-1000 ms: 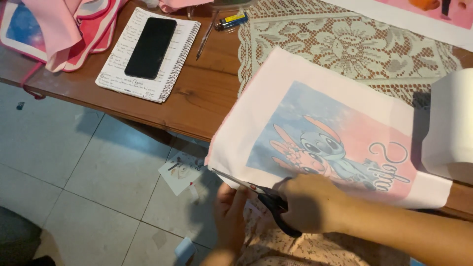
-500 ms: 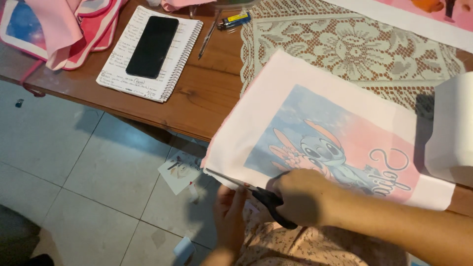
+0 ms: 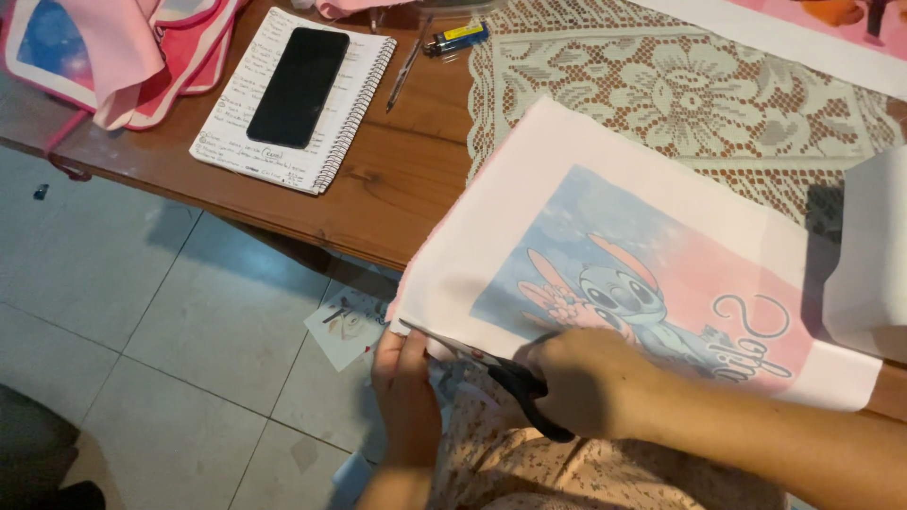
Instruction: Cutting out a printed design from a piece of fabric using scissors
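Over the wooden table (image 3: pixel 397 179) edge, my right hand (image 3: pixel 590 382) clamps black scissors (image 3: pixel 520 382) cutting the pink-and-blue printed sheet (image 3: pixel 605 236), left hand (image 3: pixel 406 378) fingers pinching its white margin.

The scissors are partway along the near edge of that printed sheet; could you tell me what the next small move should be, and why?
Probably another short snip leftward. The scissors in the right hand point along the near white border of the printed sheet, and the left hand pinches the strip near the corner, where some border seems uncut.

Single head view, steep downward, close over table (image 3: pixel 397 189) edge.
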